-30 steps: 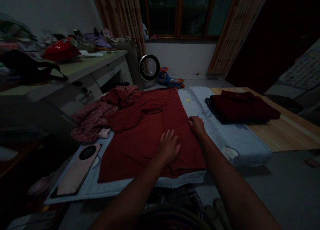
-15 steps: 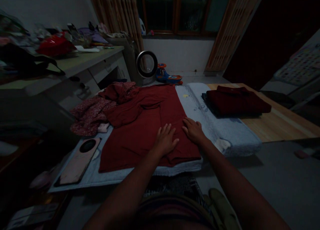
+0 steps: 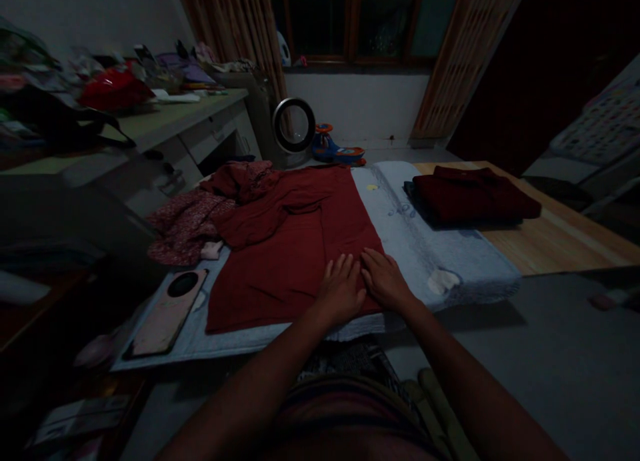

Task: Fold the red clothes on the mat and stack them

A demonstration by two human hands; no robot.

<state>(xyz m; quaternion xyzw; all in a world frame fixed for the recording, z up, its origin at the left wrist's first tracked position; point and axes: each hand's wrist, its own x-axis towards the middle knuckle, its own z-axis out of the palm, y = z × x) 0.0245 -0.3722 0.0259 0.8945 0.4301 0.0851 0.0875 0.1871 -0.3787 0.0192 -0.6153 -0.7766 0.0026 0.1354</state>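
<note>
A dark red long-sleeved shirt (image 3: 280,267) lies spread on a light blue blanket (image 3: 400,234), with one sleeve laid across its upper part. My left hand (image 3: 343,291) rests flat on the shirt near its near right corner, fingers stretched out. Close beside it, my right hand (image 3: 386,281) lies on the shirt's right edge, fingers extended and palm down; its thumb is hard to make out. The two hands almost touch. Crumpled patterned red clothing (image 3: 187,227) lies against the shirt's left side.
A phone (image 3: 167,314) lies on the blanket's left corner. Folded dark red clothes (image 3: 473,197) are stacked at right, across blanket and wooden board (image 3: 565,241). A cluttered desk (image 3: 165,127) stands at left. Beyond are a round ring-shaped fan (image 3: 294,126) and a blue ride-on toy (image 3: 340,152).
My right hand has shifted slightly left and nearer to me, drawing the shirt's near right edge inward. My left hand has moved slightly right. The hands are closer together.
</note>
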